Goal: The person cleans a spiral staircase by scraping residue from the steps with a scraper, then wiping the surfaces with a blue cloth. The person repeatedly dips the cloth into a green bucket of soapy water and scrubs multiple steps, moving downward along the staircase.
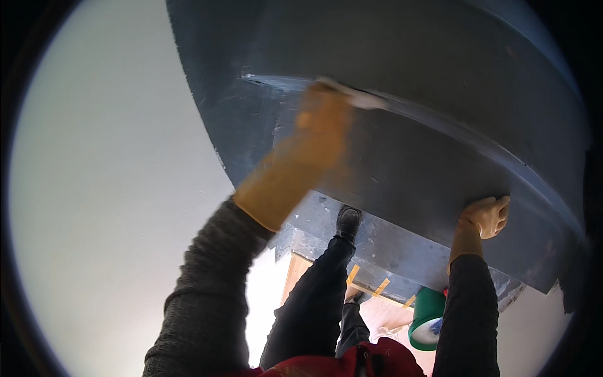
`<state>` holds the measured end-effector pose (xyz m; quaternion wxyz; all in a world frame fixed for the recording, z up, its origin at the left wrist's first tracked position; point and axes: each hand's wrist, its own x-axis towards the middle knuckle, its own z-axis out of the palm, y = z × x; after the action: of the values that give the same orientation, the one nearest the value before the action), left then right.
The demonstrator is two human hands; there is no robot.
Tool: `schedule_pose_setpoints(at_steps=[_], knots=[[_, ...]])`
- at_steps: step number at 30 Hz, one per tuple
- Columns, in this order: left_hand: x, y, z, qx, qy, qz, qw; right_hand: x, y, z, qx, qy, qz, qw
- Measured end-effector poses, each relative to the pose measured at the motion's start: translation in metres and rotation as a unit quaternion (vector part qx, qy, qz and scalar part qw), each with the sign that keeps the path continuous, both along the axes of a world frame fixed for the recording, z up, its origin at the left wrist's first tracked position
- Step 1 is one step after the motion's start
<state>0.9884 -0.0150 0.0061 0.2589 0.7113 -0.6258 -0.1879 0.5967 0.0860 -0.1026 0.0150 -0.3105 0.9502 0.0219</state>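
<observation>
My left hand [320, 125], in a tan rubber glove and smeared by motion, is closed on a whitish cloth [366, 99]. The cloth's edge pokes out beyond the glove, and its exact shape is blurred. It lies against the inner corner where the dark grey tread [402, 169] meets the riser [389, 50] above. Farther right, my right hand [487, 217], gloved too, rests on the same tread near its front edge. Its fingers are curled into a fist, and nothing shows sticking out of it.
A white wall [107, 157] borders the steps on the left. My shoe [348, 221] stands on a lower grey step [402, 245]. Below, a green bucket [428, 314] is partly behind my right forearm. Yellow tape strips [380, 287] mark the lower step's edge.
</observation>
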Motion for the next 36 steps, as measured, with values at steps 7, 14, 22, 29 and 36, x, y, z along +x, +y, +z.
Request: schedule_pose_setpoints(at_steps=[7,14,22,29,36], knots=[[0.137,-0.043,0.003,0.19,-0.559,-0.08,0.803,-0.003,0.002,-0.003,0.032,-0.022,-0.004,0.999],[0.088,-0.033,0.014,0.224,-0.409,0.047,0.883,0.002,-0.002,0.008,0.016,-0.033,-0.008,0.999],[0.096,-0.058,-0.011,0.263,-0.479,-0.048,0.836,0.0,-0.003,0.005,0.0,-0.039,-0.012,0.999],[-0.065,0.0,-0.087,-0.371,-0.297,-0.191,0.859,0.001,0.0,0.002,-0.011,-0.023,-0.006,1.0],[-0.157,0.02,-0.105,-0.111,-0.013,-0.274,0.955,-0.001,0.004,0.001,-0.007,-0.01,0.024,1.0]])
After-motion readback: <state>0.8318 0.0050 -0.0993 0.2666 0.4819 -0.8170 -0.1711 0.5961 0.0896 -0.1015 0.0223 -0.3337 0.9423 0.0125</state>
